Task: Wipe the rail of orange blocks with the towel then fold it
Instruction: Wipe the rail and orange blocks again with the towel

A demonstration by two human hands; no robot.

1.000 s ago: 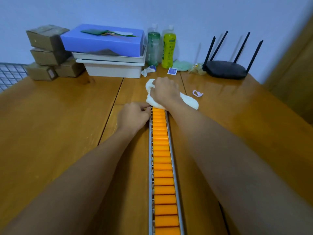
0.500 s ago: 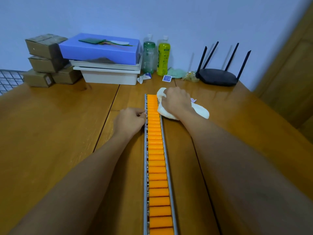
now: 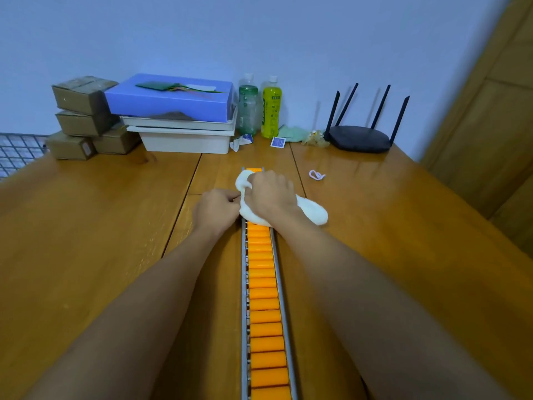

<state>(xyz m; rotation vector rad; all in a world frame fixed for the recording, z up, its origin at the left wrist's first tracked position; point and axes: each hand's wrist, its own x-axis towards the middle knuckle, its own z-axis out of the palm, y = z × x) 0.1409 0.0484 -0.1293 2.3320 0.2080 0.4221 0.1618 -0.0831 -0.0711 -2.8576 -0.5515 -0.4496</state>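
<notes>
A long metal rail of orange blocks (image 3: pixel 264 298) runs down the middle of the wooden table toward me. My right hand (image 3: pixel 269 196) presses a bunched white towel (image 3: pixel 313 213) onto the rail near its far end; only the rail's far tip shows beyond the towel. My left hand (image 3: pixel 216 210) is closed against the rail's left edge, right beside the towel, and holds the rail there.
At the back stand stacked cardboard boxes (image 3: pixel 83 116), a blue box on white trays (image 3: pixel 176 111), two bottles (image 3: pixel 259 106) and a black router (image 3: pixel 360 137). A small pink loop (image 3: pixel 315 175) lies right of the rail. A wire grid (image 3: pixel 17 151) sits at the far left.
My right hand slid the towel from the right side of the rail back onto the blocks near the far end. My left hand stayed at the rail's left edge.
</notes>
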